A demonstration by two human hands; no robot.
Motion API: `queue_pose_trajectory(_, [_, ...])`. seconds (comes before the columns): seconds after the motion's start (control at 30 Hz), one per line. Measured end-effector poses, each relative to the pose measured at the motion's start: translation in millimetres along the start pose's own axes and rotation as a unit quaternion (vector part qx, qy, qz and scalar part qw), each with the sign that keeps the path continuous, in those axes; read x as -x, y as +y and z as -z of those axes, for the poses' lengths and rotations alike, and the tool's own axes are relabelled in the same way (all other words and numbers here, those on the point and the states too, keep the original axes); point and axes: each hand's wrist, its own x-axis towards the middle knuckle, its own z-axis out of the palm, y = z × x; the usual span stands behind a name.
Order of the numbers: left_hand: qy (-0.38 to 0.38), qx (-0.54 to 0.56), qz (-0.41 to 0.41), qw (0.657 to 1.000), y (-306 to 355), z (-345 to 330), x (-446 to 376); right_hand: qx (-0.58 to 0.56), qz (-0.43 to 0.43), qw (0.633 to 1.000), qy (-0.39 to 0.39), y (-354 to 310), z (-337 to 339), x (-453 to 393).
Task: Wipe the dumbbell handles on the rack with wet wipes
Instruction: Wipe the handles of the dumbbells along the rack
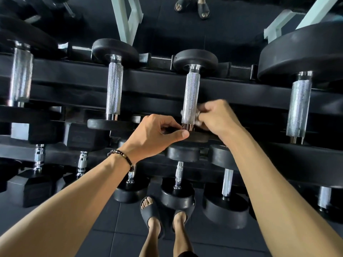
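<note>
Black rack [157, 76] holds dumbbells above dark floor tiles [115, 238].

A beaded bracelet [121, 158] is sitting on a wrist, two feet in dark slide sandals [151, 215] are standing on dark floor tiles [104, 225], another pair of sandalled feet [193, 5] is showing at the top, and pale green frame bars [128, 19] are rising behind

A gym's free-weights corner: a long black tiered steel rack [167, 80] carries rows of dumbbells with knurled chrome handles [191, 99] and round black rubber heads [194, 59], standing on dark square rubber floor tiles [115, 225], with pale green machine frames [128, 17] behind.
</note>
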Motion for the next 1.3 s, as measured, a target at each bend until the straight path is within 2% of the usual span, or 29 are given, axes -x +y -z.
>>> queue_pose_trajectory(0.07, [0.003,0.001,0.003,1.0,0.0,0.6,0.2,0.026,-0.01,0.999,-0.032,2.3,2.3,5.3])
queue_pose_trajectory(0.13, [-0.003,0.001,0.005,1.0,0.4,1.0,0.0,-0.054,0.004,0.998,0.032,-9.0,3.0,-7.8])
queue_pose_trajectory(0.23, [-0.012,0.003,0.009,1.0,2.0,2.7,1.6,-0.201,0.019,0.974,0.107,-26.0,2.7,-24.4])
queue_pose_trajectory(0.3, [-0.014,0.004,0.01,1.0,1.9,4.4,2.6,-0.179,0.013,0.98,0.087,-15.1,0.1,-16.6])
queue_pose_trajectory(0.4, [-0.01,0.011,0.014,1.0,-0.7,7.4,3.5,-0.083,-0.015,0.996,-0.024,3.1,-0.6,8.6])
queue_pose_trajectory(0.43, [-0.009,0.011,0.017,1.0,-1.1,7.9,3.9,-0.078,-0.01,0.996,-0.031,1.4,1.2,8.8])
queue_pose_trajectory(0.5, [-0.01,0.008,0.021,1.0,0.9,7.9,4.1,-0.119,0.023,0.992,0.028,-12.1,5.4,-6.9])
queue_pose_trajectory(0.6, [-0.011,0.009,0.027,1.0,3.4,7.2,4.1,-0.235,0.03,0.962,0.136,-35.2,8.6,-38.1])
queue_pose_trajectory(0.67, [-0.013,0.007,0.027,1.0,2.6,7.6,3.4,-0.258,0.023,0.954,0.152,-32.9,3.2,-35.2])
queue_pose_trajectory(0.8, [-0.013,0.003,0.022,1.0,0.3,8.3,4.1,-0.153,0.031,0.986,0.066,-11.9,0.6,-1.0])
queue_pose_trajectory(0.83, [-0.011,0.0,0.021,1.0,0.4,8.2,3.7,-0.14,0.036,0.987,0.068,-14.2,3.6,-5.1])
queue_pose_trajectory(0.93, [-0.01,-0.004,0.024,1.0,1.6,7.8,3.3,-0.178,0.056,0.968,0.167,-31.4,7.3,-41.0])
queue_pose_trajectory(1.0, [-0.011,-0.005,0.027,1.0,1.2,8.7,3.6,-0.117,0.114,0.957,0.239,-33.5,-2.5,-39.1])
queue_pose_trajectory(1.07, [-0.011,0.002,0.03,0.999,1.5,9.8,5.0,-0.016,0.195,0.947,0.254,-20.4,-14.5,-10.4])
queue_pose_trajectory(1.13, [-0.01,0.007,0.029,1.0,2.0,9.9,5.3,0.019,0.238,0.945,0.223,-8.1,-18.9,12.2])
queue_pose_trajectory(1.3, [-0.012,-0.004,0.028,1.0,4.4,8.1,3.5,0.054,0.24,0.927,0.284,-28.4,-10.6,-35.8])
